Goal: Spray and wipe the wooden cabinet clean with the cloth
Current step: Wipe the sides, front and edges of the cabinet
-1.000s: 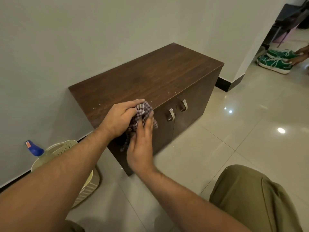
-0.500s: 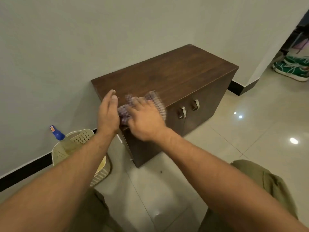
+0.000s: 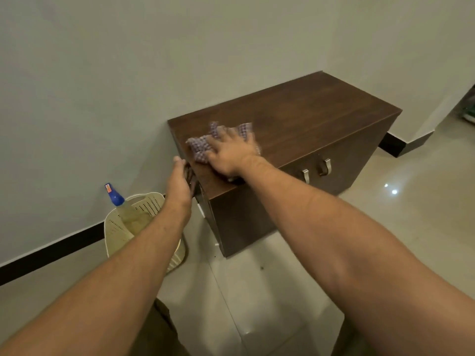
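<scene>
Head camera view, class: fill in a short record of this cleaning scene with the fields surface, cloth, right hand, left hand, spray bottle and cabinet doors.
surface: dark wooden cabinet against the wall
cloth: checked cloth spread on the near left of the top
right hand: right hand flat on the cloth, pressing it down
left hand: left hand at the cabinet's left edge, holding nothing
spray bottle: blue-topped spray bottle in a cream basket on the floor
cabinet doors: shut, two metal handles

A cream perforated basket (image 3: 117,228) stands on the glossy tiled floor (image 3: 411,227), against the pale wall (image 3: 128,73). A black skirting strip (image 3: 48,253) runs left of the basket. Far right of the basket, something green (image 3: 469,114) lies by the doorway.
</scene>
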